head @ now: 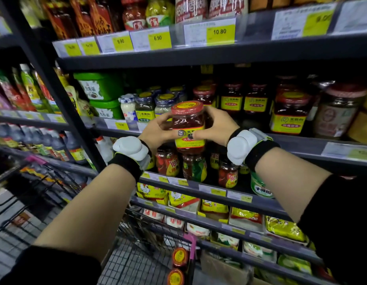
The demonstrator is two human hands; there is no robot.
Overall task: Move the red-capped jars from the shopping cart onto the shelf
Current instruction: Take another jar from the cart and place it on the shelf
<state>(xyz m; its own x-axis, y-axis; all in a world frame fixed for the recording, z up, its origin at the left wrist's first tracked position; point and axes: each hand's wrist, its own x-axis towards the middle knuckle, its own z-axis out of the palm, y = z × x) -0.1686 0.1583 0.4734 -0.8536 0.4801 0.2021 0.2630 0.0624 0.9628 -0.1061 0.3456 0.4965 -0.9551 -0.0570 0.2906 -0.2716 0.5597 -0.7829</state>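
A red-capped jar (pixel 188 124) with a yellow label and dark red contents is held upright in front of the middle shelf (pixel 302 140). My left hand (pixel 158 130) grips its left side and my right hand (pixel 214 126) grips its right side, thumbs on the label. Behind it on that shelf stand more red-capped jars (pixel 254 99) of the same kind. Down in the shopping cart (pixel 137 262) lie two more red-capped jars (pixel 179 257), their lids facing me near the cart's right wall.
Blue-capped jars (pixel 145 105) and green tubs (pixel 100 85) stand left of the red-capped row. A bigger jar (pixel 339 112) stands at the right. The lower shelves carry chilli jars (pixel 168 163) and yellow packets (pixel 182 199). A dark upright post (pixel 61 95) divides the shelving at the left.
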